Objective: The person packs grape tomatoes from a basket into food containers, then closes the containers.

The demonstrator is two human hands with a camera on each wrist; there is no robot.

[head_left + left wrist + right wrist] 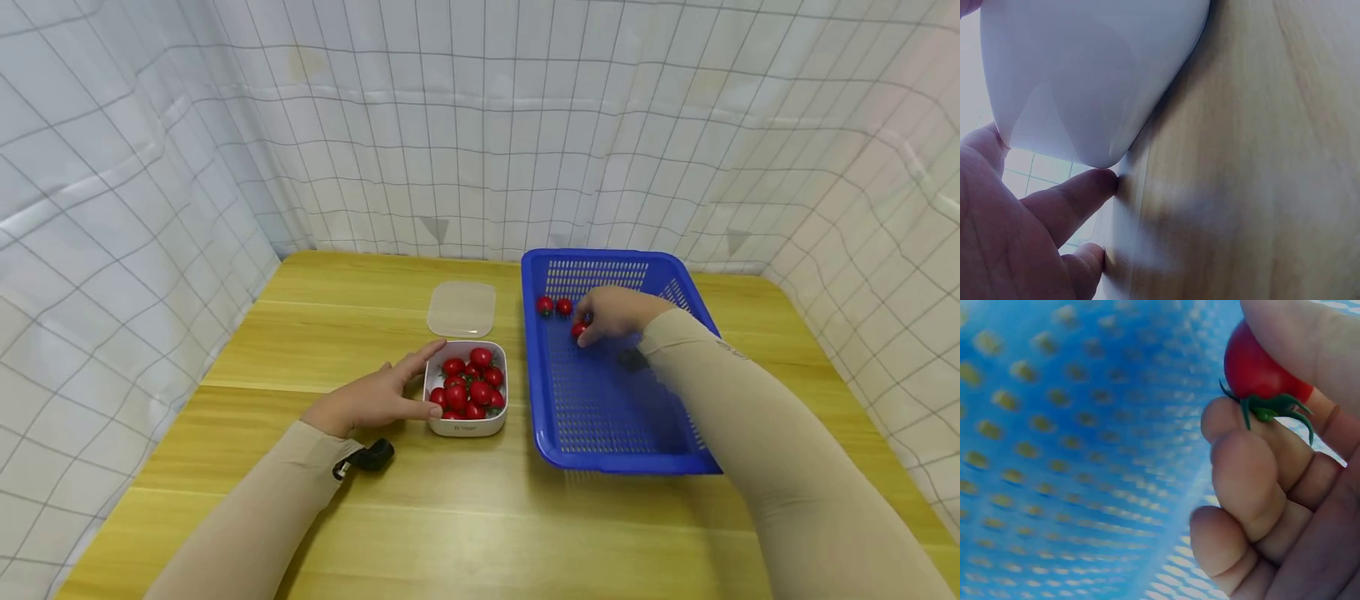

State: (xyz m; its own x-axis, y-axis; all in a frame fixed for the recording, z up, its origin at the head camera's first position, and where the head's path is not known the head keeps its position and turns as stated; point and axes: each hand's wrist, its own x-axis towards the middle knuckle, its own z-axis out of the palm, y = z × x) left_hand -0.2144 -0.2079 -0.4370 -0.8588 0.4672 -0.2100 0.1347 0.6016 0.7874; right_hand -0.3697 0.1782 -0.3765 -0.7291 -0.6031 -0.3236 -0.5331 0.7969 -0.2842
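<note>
The right hand [615, 312] pinches a cherry tomato [1259, 370] low inside the blue basket [600, 400] — set it down gently, beside two others. The left hand [375, 400], fingers straight, seemingly steadies the white container [467, 425] of tomatoes.

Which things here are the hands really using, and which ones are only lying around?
In use:
- cherry tomato pinched by the right hand
- blue basket the right hand reaches into
- two loose tomatoes in the basket
- white container of tomatoes, with the left hand resting against its side

Lying about:
- clear lid on the wooden table
- checked cloth around the table
</note>
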